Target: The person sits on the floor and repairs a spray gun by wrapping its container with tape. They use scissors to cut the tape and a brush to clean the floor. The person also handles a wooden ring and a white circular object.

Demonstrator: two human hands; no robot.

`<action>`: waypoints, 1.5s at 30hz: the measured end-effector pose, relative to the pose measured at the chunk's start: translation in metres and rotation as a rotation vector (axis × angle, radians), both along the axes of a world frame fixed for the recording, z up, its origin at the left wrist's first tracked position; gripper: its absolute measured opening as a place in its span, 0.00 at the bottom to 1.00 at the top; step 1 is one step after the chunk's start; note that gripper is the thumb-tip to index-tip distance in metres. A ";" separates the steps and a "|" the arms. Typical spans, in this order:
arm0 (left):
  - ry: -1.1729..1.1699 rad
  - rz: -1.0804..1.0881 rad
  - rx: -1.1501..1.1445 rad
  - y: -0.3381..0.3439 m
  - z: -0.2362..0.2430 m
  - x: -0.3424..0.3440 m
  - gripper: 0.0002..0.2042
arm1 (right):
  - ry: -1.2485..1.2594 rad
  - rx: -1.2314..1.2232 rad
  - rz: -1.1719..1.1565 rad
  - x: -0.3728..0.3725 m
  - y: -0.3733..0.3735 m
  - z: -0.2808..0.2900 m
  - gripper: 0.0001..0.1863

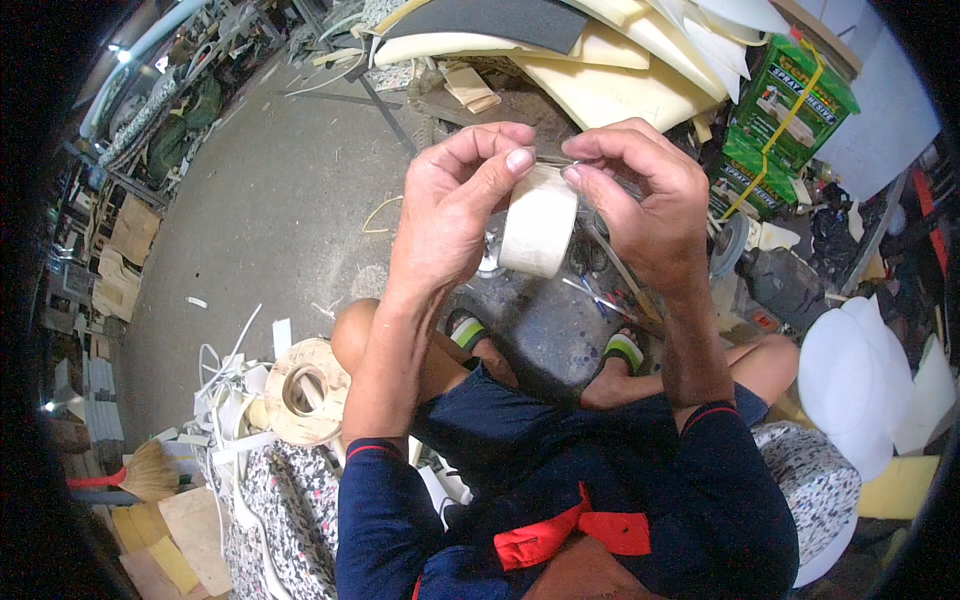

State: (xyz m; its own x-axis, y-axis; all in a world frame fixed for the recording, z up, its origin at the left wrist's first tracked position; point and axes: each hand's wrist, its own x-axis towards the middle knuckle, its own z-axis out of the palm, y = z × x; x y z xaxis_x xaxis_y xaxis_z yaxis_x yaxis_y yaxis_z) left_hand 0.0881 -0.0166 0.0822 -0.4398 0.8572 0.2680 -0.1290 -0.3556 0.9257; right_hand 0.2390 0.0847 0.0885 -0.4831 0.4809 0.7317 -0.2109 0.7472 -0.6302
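Note:
A wide cream-white roll (540, 225), which looks like packing tape, hangs in front of me between my two hands, its curved outer face toward me. My left hand (452, 205) is closed, its thumb pressed at the roll's upper left edge. Close to the upper right edge, my right hand (650, 195) has thumb and forefinger pinched together. Whatever thin piece lies between those right fingertips is too small to make out. The far side of the roll is hidden.
Yellow foam sheets (650, 85) and green boxes (795, 105) tied with yellow strap stand ahead. A round wooden ring (306, 392) lies among white scraps at my left. White foam discs (855, 385) lean at my right. A broom (150, 470) rests at lower left.

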 end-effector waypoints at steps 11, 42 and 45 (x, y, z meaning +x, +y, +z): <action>0.067 0.053 0.104 0.003 -0.004 0.000 0.06 | -0.013 0.193 -0.139 -0.005 -0.001 0.006 0.05; 0.394 0.263 0.149 0.010 -0.007 -0.009 0.05 | -0.077 0.138 0.013 -0.015 0.012 0.005 0.05; 0.418 0.336 0.099 0.013 -0.011 -0.011 0.10 | -0.106 0.077 0.016 -0.019 0.011 0.006 0.05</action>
State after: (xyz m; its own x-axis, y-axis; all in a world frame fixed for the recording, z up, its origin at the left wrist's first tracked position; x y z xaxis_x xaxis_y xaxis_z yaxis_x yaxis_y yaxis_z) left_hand 0.0768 -0.0040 0.0712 -0.5236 0.6497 0.5511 0.3788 -0.4019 0.8337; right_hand 0.2197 0.0959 0.0941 -0.5667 0.4168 0.7107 -0.1585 0.7913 -0.5905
